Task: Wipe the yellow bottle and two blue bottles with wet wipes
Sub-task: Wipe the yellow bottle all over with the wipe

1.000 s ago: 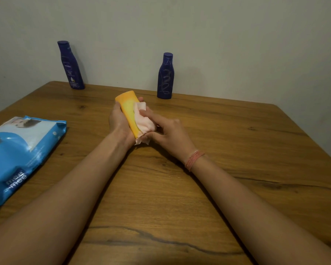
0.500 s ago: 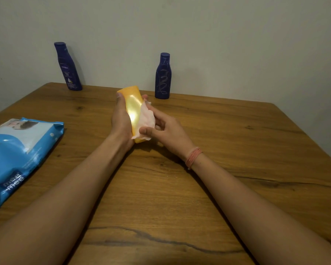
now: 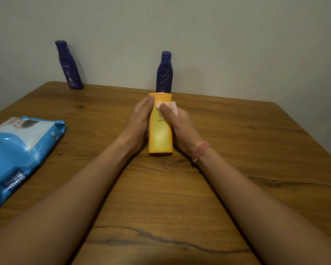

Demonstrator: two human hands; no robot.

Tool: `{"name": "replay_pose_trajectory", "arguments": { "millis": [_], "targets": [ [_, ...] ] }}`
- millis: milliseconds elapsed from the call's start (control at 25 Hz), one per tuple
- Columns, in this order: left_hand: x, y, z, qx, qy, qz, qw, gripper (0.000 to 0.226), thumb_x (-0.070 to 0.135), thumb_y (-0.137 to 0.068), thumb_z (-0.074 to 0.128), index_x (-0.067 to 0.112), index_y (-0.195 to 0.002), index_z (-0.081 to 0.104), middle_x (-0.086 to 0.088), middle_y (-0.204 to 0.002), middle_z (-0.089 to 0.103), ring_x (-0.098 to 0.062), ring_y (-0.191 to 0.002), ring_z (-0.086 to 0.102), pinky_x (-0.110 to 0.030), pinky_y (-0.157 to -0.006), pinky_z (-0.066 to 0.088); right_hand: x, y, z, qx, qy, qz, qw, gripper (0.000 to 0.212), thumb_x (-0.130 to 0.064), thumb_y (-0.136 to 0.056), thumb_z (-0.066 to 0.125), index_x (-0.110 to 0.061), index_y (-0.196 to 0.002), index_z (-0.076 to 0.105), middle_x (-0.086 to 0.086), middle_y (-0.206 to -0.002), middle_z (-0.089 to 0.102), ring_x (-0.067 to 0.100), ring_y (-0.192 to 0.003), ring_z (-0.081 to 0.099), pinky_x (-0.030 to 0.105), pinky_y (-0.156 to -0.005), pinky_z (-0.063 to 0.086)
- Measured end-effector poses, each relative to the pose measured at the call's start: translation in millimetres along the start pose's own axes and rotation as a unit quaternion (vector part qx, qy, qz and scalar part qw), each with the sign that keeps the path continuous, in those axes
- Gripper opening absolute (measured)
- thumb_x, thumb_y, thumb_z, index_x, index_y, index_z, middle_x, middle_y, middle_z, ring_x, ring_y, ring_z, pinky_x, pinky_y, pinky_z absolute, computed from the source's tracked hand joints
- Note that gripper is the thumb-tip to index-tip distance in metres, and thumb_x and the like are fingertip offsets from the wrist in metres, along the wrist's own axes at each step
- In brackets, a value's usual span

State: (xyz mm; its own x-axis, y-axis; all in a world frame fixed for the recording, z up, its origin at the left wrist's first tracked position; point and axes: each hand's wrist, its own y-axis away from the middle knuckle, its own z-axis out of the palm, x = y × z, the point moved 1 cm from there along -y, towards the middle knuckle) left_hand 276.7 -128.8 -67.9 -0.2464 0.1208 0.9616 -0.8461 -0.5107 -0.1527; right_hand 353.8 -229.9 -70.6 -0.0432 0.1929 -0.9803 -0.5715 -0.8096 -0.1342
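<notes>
Yellow bottle (image 3: 160,134); pale pink wipe (image 3: 172,109); two dark blue bottles (image 3: 68,66) (image 3: 164,73); brown wood-grain table (image 3: 237,150)

Wooden table (image 3: 237,150) — blue wipes pack (image 3: 17,150) at left, two blue bottles (image 3: 69,66) (image 3: 164,73) along far edge.

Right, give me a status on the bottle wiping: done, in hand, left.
Done: nothing I can confirm. In hand: the yellow bottle stands between both hands, left hand steadying it, right hand pressing a wet wipe near its cap. Left: both blue bottles stand untouched by the wall.
</notes>
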Motion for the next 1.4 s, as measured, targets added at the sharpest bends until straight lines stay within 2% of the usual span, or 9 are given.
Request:
{"name": "replay_pose_trajectory", "arguments": {
  "millis": [120, 320, 480, 600, 680, 880, 1040, 1200, 1400],
  "targets": [
    [4.2, 0.4, -4.1, 0.052, -0.001, 0.007, 0.999, 0.028, 0.041, -0.104, 0.038, 0.025, -0.107, 0.061, 0.001, -0.086, 0.074, -0.017, -0.077, 0.072, -0.035, -0.063, 0.061, 0.5, 1.6, 1.7, -0.046, 0.007, 0.021, 0.999, 0.024, -0.025, -0.097, 0.056, -0.009, -0.114, 0.059, 0.011, -0.109, 0.066, 0.026, -0.101, 0.064, 0.045, -0.092, 0.053],
    [5.8, 1.4, -4.4, 0.082, -0.027, -0.012, 0.996, 0.024, 0.050, -0.102, 0.037, 0.033, -0.103, 0.055, -0.002, -0.095, 0.068, -0.015, -0.075, 0.072, -0.035, -0.061, 0.061, -0.5, 4.1, -0.1, 0.044, 0.190, -0.018, 0.981, 0.021, -0.040, -0.088, 0.067, -0.019, -0.091, 0.067, 0.003, -0.092, 0.073, 0.021, -0.083, 0.071, 0.036, -0.074, 0.058],
    [5.3, 1.1, -2.1, 0.008, -0.045, 0.008, 0.999, 0.028, 0.043, -0.102, 0.041, 0.024, -0.110, 0.060, -0.006, -0.100, 0.069, -0.021, -0.085, 0.070, -0.039, -0.072, 0.059, 4.5, 2.6, -0.9, 0.014, 0.029, -0.013, 0.999, 0.014, -0.022, -0.089, 0.068, -0.016, -0.102, 0.065, 0.000, -0.095, 0.071, 0.013, -0.086, 0.069, 0.030, -0.075, 0.058],
    [0.5, 1.3, 2.0, -0.028, -0.060, 0.021, 0.998, 0.038, 0.036, -0.101, 0.047, 0.017, -0.134, 0.051, -0.012, -0.126, 0.062, -0.030, -0.113, 0.062, -0.047, -0.092, 0.053, 2.7, -2.6, -2.7, 0.043, -0.091, -0.036, 0.994, 0.025, -0.007, -0.088, 0.066, -0.006, -0.113, 0.061, 0.014, -0.104, 0.069, 0.026, -0.096, 0.066, 0.044, -0.087, 0.056],
    [-0.2, 1.0, 2.5, -0.026, -0.116, 0.032, 0.992, 0.053, 0.034, -0.096, 0.058, 0.024, -0.145, 0.040, -0.003, -0.135, 0.055, -0.021, -0.121, 0.057, -0.040, -0.094, 0.053, 0.2, -6.2, -9.4, 0.098, -0.163, -0.035, 0.981, 0.029, -0.004, -0.090, 0.064, -0.001, -0.118, 0.058, 0.026, -0.116, 0.064, 0.040, -0.109, 0.062, 0.054, -0.096, 0.050],
    [0.9, -1.6, -2.4, 0.009, -0.197, 0.003, 0.980, 0.060, 0.026, -0.080, 0.077, 0.026, -0.131, 0.044, 0.007, -0.124, 0.054, -0.010, -0.118, 0.052, -0.046, -0.094, 0.053, -1.8, -7.0, -24.8, 0.177, -0.217, -0.009, 0.960, 0.015, -0.015, -0.090, 0.067, -0.010, -0.103, 0.063, 0.016, -0.111, 0.068, 0.034, -0.110, 0.064, 0.055, -0.097, 0.050],
    [3.4, -3.0, -13.3, 0.121, -0.246, 0.062, 0.960, 0.046, 0.027, -0.078, 0.080, 0.024, -0.117, 0.055, 0.013, -0.114, 0.058, -0.007, -0.109, 0.055, -0.043, -0.097, 0.052, -3.7, -7.3, -31.3, 0.194, -0.200, -0.001, 0.960, 0.018, -0.013, -0.089, 0.066, -0.012, -0.106, 0.060, 0.009, -0.107, 0.063, 0.026, -0.109, 0.059, 0.045, -0.098, 0.052],
    [4.8, -3.5, -26.4, 0.209, -0.201, 0.071, 0.954, 0.046, 0.030, -0.078, 0.080, 0.025, -0.117, 0.056, 0.010, -0.113, 0.061, -0.004, -0.107, 0.057, -0.037, -0.095, 0.052, -3.7, -7.2, -31.2, 0.142, -0.162, 0.011, 0.976, 0.037, -0.008, -0.088, 0.067, -0.012, -0.123, 0.056, 0.007, -0.109, 0.062, 0.020, -0.099, 0.062, 0.031, -0.076, 0.059],
    [3.1, -5.6, -24.8, 0.190, -0.151, 0.051, 0.969, 0.030, 0.031, -0.089, 0.068, 0.022, -0.115, 0.057, -0.001, -0.118, 0.063, -0.013, -0.111, 0.058, -0.035, -0.094, 0.050, -5.2, -7.5, -35.9, 0.126, 0.005, -0.017, 0.992, 0.024, -0.019, -0.088, 0.069, -0.017, -0.110, 0.060, 0.004, -0.103, 0.066, 0.017, -0.092, 0.067, 0.033, -0.074, 0.059]
  ]
}}
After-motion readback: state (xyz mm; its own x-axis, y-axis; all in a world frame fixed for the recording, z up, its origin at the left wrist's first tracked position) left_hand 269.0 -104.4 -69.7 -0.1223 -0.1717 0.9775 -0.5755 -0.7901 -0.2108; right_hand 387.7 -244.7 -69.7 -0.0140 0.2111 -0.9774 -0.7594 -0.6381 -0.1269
